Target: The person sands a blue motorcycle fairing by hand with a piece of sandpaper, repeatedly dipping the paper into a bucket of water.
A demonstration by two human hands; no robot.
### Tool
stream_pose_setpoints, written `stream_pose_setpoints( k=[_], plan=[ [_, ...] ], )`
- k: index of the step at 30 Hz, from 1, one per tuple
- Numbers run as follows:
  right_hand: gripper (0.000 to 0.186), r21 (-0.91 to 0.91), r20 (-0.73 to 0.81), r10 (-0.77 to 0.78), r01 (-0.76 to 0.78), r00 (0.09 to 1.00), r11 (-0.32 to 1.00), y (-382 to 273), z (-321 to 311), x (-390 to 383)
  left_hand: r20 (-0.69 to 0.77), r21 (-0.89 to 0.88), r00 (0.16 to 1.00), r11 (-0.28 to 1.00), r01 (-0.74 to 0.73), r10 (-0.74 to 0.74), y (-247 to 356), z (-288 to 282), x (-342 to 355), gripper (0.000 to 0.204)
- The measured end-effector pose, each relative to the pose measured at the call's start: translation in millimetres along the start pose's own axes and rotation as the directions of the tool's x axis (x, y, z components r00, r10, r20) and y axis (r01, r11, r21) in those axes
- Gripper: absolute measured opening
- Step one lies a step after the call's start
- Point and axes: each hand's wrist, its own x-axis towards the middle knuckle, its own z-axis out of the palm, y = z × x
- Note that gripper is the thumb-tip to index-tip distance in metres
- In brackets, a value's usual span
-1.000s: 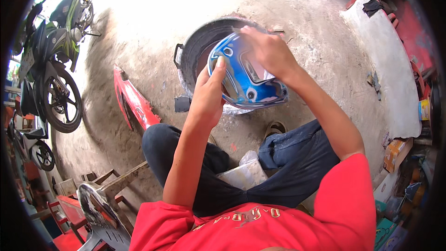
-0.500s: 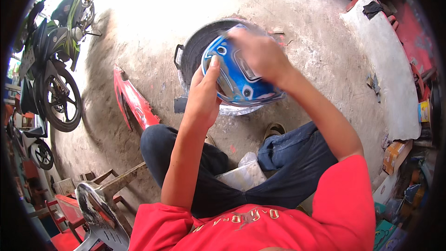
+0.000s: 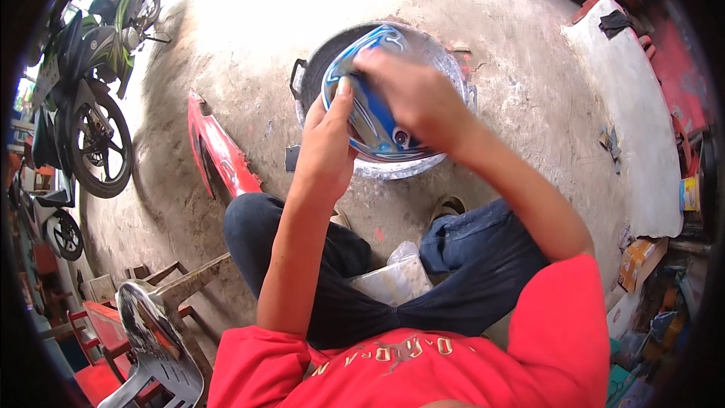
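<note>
A glossy curved shell (image 3: pixel 365 117), blue with white and silver swirls, is held tilted over a basin; it looks like a helmet shell. A round fitting or hole shows near its lower edge. My left hand (image 3: pixel 328 140) grips the shell's left side, thumb on top and fingers underneath, out of sight. My right hand (image 3: pixel 414 94) lies over the shell's upper face, its fingers bent and smeared by motion. Whether anything is under those fingers cannot be made out. Below the shell, the round dark basin (image 3: pixel 311 79) with side handles sits on the floor, its inside mostly covered.
Left of the basin lies a red fairing-like panel (image 3: pixel 220 153). Motorcycles (image 3: pixel 97 136) stand at the far left. A worn chair (image 3: pixel 162 336) is close by my left side. Between my legs sits a pale block-shaped package (image 3: pixel 394 281). A long white slab (image 3: pixel 638 121) runs along the right.
The shell has turned and shifted slightly up and left, with my left hand still gripping it. My right hand has slid lower and left across its surface.
</note>
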Motion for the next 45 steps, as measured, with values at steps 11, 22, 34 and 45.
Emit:
stream_pose_setpoints(
  k=[11, 22, 34, 45],
  plan=[
    [0.035, -0.002, 0.129, 0.288, -0.290, 0.949, 0.957, -3.0, -17.4, 14.3, -0.032, 0.061, 0.999, 0.997, 0.039, -0.037, 7.4, 14.6, -13.3, 0.030],
    [0.035, 0.071, -0.075, -0.060, 0.065, 0.995, 0.995, -25.6, -3.9, -1.7, 0.008, 0.021, 1.000, 0.999, -0.028, 0.028, 1.3, 9.0, -10.0, 0.029],
    [0.036, -0.019, 0.070, 0.164, -0.163, 0.984, 0.986, -4.9, -18.5, 11.5, 0.060, -0.020, 0.998, 1.000, -0.014, 0.015, 2.3, 6.4, -10.8, 0.029],
    [0.032, -0.110, 0.172, 0.373, -0.359, 0.912, 0.927, 1.4, -29.4, 22.5, 0.027, 0.051, 0.999, 0.998, 0.021, -0.022, 8.4, 12.4, -11.7, 0.031]
  ],
)
